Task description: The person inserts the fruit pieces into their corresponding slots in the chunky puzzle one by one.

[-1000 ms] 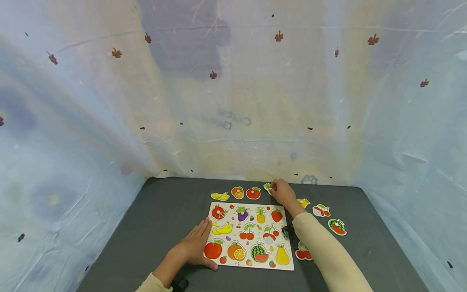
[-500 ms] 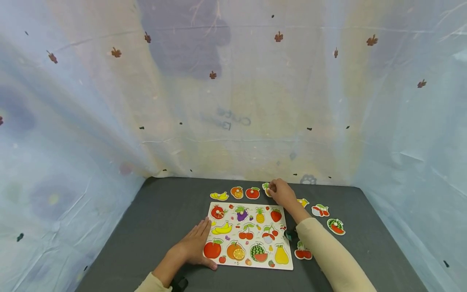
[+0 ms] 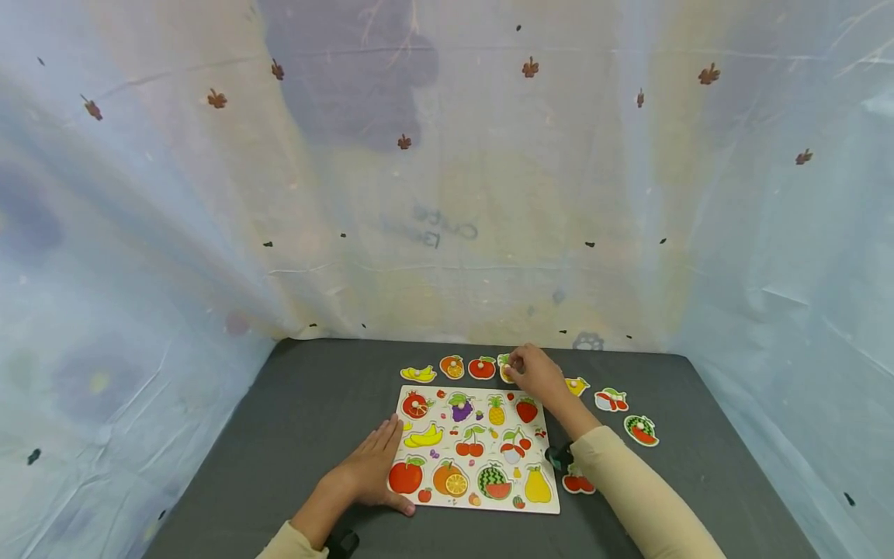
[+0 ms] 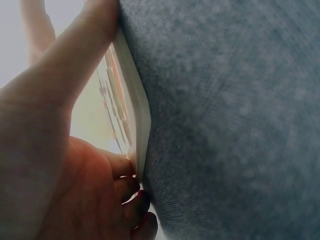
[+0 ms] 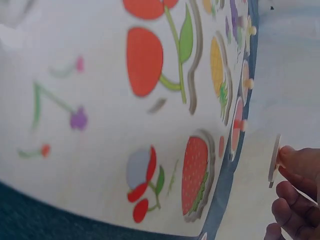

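Note:
A white fruit puzzle board (image 3: 447, 446) lies on the dark table. My left hand (image 3: 373, 466) rests at its left edge, fingers straight and thumb by the near corner. In the left wrist view, the thumb and fingers touch the board's rim. My right hand (image 3: 539, 374) is beyond the board's far edge, pinching a pineapple puzzle piece (image 3: 504, 368). In the right wrist view this piece (image 5: 274, 160) shows edge-on between thumb and fingers, raised off the table. The board's pineapple slot (image 3: 496, 411) and strawberry (image 3: 527, 410) face the right hand.
Behind the board lie a banana piece (image 3: 418, 374), an orange piece (image 3: 452, 367) and a red fruit piece (image 3: 482, 368). To the right are a yellow piece (image 3: 576, 386), a red-and-white piece (image 3: 611, 400), a watermelon piece (image 3: 641, 430) and a cherry piece (image 3: 578, 483), partly covered by the sleeve.
My right hand has drawn the pineapple piece slightly left and toward the board. The left hand stays at the board's edge. The head view has shifted a little.

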`<state>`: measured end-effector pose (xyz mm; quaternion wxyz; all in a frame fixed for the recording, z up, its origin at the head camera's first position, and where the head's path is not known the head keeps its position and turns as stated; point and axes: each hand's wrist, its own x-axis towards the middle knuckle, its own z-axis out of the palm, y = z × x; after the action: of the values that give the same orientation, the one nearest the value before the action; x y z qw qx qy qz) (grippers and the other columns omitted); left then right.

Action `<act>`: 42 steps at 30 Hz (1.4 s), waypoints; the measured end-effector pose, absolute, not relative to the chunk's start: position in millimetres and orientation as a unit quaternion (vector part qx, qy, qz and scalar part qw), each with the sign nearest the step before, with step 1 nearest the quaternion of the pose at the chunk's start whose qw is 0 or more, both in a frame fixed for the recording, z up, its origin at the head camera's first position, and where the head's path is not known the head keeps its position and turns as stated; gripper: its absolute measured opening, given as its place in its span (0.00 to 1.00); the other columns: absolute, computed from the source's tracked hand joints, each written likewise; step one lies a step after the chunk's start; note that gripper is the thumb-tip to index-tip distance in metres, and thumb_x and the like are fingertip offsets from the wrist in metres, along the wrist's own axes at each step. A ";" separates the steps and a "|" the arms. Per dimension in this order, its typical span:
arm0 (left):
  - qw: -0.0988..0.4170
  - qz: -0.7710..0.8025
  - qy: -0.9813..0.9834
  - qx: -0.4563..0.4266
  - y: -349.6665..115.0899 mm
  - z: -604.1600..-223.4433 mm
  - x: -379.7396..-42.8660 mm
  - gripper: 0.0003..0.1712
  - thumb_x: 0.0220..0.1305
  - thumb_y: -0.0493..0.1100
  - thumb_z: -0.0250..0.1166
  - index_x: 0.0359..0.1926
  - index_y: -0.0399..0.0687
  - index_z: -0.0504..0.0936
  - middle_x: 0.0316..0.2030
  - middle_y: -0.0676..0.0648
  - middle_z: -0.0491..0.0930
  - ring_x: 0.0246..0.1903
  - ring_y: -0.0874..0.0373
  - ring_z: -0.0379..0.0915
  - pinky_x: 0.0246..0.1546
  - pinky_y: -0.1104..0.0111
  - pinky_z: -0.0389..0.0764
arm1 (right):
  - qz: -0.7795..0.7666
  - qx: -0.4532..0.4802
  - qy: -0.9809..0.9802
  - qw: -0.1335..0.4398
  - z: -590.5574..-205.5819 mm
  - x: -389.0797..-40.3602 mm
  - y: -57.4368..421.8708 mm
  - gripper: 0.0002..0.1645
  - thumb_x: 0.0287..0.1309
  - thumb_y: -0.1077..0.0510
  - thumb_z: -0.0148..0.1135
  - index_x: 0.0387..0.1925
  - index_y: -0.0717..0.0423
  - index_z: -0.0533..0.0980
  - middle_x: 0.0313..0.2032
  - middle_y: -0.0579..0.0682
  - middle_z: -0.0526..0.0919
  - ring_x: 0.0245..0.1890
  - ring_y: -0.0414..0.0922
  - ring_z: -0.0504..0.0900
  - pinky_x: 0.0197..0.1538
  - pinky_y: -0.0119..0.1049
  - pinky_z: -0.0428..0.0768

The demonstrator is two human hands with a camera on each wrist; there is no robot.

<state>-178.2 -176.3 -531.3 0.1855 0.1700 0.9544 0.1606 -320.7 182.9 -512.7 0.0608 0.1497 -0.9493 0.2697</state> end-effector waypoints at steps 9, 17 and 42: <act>0.181 0.159 0.955 0.173 -176.5 -532.5 -177.7 0.86 0.40 0.74 0.84 0.85 0.34 0.48 0.85 0.36 0.45 0.84 0.39 0.42 0.83 0.46 0.52 | 0.263 0.168 -0.948 0.059 -511.0 -304.6 176.4 0.09 0.69 0.51 0.74 0.39 0.50 0.84 0.37 0.46 0.78 0.34 0.42 0.76 0.38 0.40 0.81; 0.180 0.159 0.955 0.173 -175.3 -533.3 -179.0 0.87 0.39 0.75 0.84 0.85 0.34 0.48 0.85 0.36 0.45 0.84 0.39 0.42 0.83 0.45 0.52 | 0.271 0.167 -0.946 0.058 -514.5 -290.2 172.8 0.09 0.69 0.50 0.75 0.39 0.49 0.83 0.35 0.43 0.77 0.32 0.40 0.74 0.35 0.38 0.78; 0.176 0.157 0.956 0.176 -175.3 -533.7 -177.5 0.86 0.40 0.75 0.84 0.85 0.33 0.48 0.85 0.35 0.45 0.84 0.39 0.43 0.82 0.45 0.54 | 0.244 0.175 -0.953 0.044 -528.2 -268.4 166.0 0.10 0.66 0.50 0.77 0.33 0.44 0.82 0.31 0.40 0.72 0.30 0.39 0.70 0.31 0.36 0.72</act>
<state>-177.5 -175.3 -533.7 0.1761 0.1764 0.9556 0.1569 -268.4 166.0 -528.2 0.0445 0.1751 -0.9528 0.2440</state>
